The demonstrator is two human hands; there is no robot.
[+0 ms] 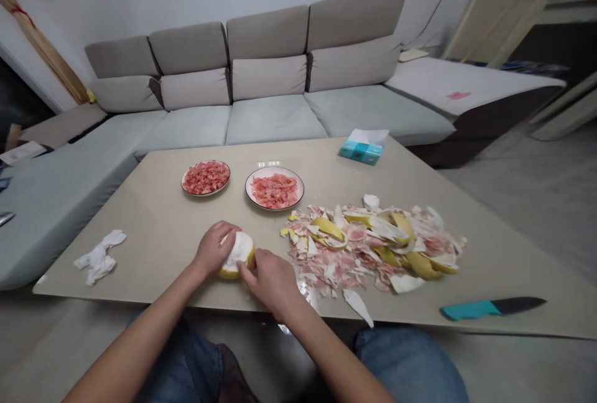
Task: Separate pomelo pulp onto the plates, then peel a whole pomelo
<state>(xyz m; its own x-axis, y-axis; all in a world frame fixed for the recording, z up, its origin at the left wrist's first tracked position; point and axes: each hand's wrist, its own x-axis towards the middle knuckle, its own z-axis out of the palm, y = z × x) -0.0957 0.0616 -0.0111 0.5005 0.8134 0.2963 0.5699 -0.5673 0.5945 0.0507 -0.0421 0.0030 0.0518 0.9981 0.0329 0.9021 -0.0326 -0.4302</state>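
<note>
Both hands on the fruit (pixel 241 250): left hand (pixel 214 249) curls over its far-left side, gripping it. Right hand (pixel 273 280) has bent fingertips against its near-right edge, can't tell if they're pinching. Peel pile (pixel 373 242) sits further right.

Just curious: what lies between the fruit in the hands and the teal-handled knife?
A heap of peel scraps lies between the pomelo and the knife, seen in the head view.
</note>
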